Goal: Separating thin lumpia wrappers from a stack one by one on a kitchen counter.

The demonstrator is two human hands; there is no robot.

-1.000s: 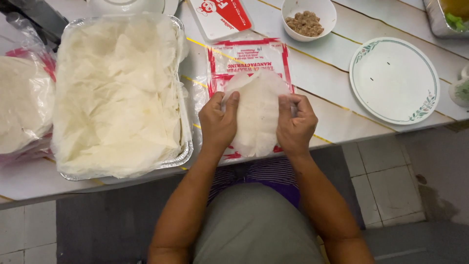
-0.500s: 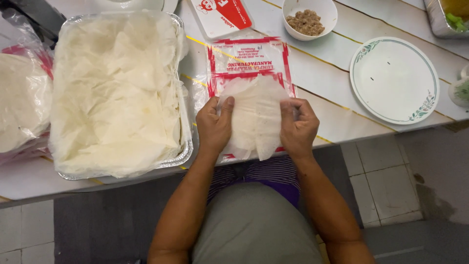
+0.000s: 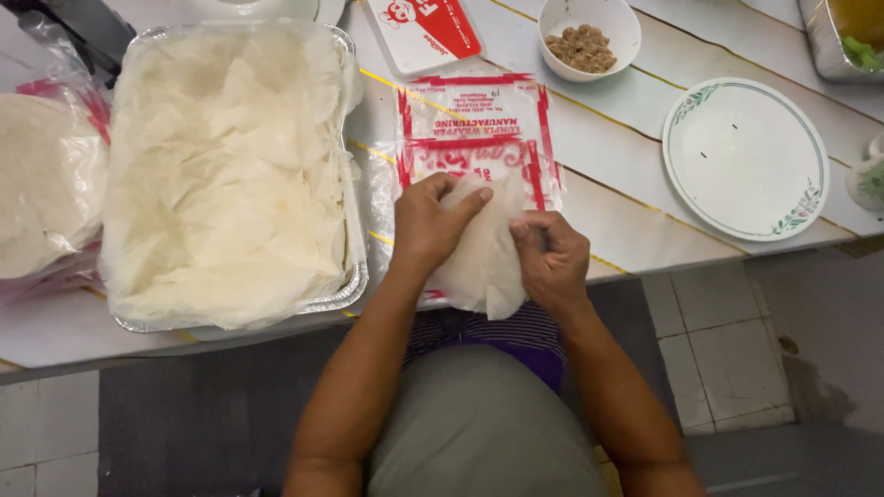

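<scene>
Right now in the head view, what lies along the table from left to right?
Clear bag of round wrappers → foil tray of separated wrappers → left hand → thin wrapper sheet held by both hands → right hand → white plate with green rim.

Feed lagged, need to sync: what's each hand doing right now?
Left hand: grip closed on the thin wrapper sheet, fingers across its top.
Right hand: pinching the same sheet's right edge.
</scene>
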